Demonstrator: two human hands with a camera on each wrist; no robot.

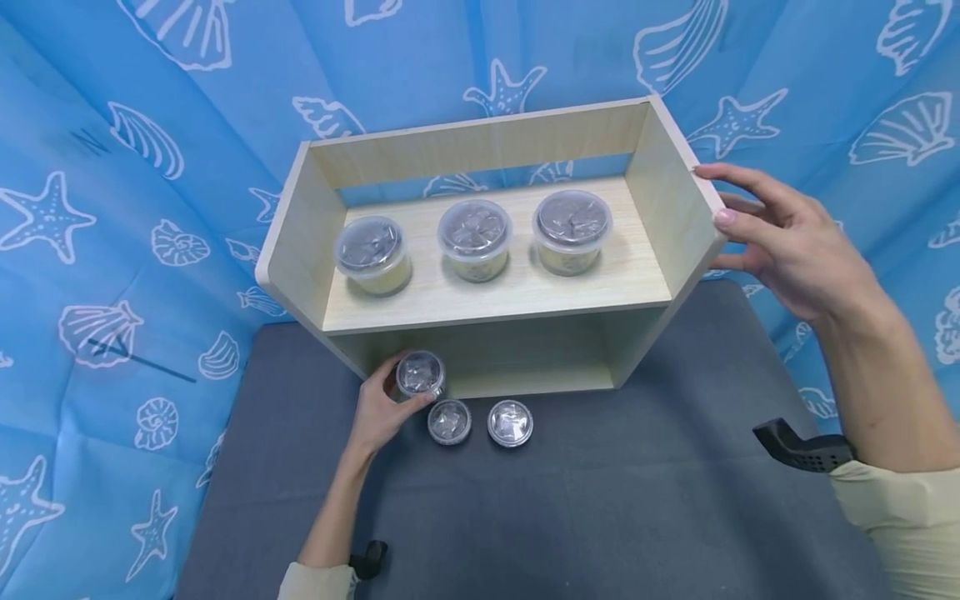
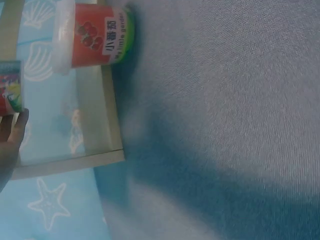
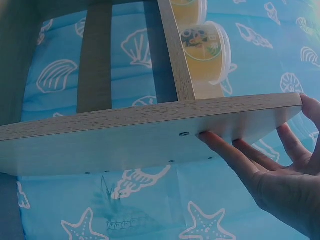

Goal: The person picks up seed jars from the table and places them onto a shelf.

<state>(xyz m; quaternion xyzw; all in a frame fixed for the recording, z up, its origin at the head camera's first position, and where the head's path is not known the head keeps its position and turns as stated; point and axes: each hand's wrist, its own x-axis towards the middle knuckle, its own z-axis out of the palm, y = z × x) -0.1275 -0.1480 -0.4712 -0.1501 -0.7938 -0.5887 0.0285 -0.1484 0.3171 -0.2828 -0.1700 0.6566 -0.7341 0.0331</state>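
Observation:
My left hand (image 1: 381, 407) grips a small round tub (image 1: 421, 372) with a clear lid at the lower left opening of a pale wooden shelf (image 1: 495, 312). In the left wrist view that tub (image 2: 10, 87) shows a colourful label. Beside it on the table stand a lidded tub (image 1: 450, 422) and another tub (image 1: 510, 423). A red tub (image 2: 95, 35) with a tomato picture stands close by in the left wrist view. My right hand (image 1: 798, 237) touches the shelf's right side panel (image 3: 125, 145), fingers spread on its outer face and thumb at its edge.
On the upper board stand a left tub (image 1: 372, 255), a middle tub (image 1: 476, 240) and a right tub (image 1: 572, 232), all lidded with yellowish sides. A dark grey cloth (image 1: 600, 508) covers the table. Blue shell-print curtain (image 1: 97, 275) hangs behind and beside the shelf.

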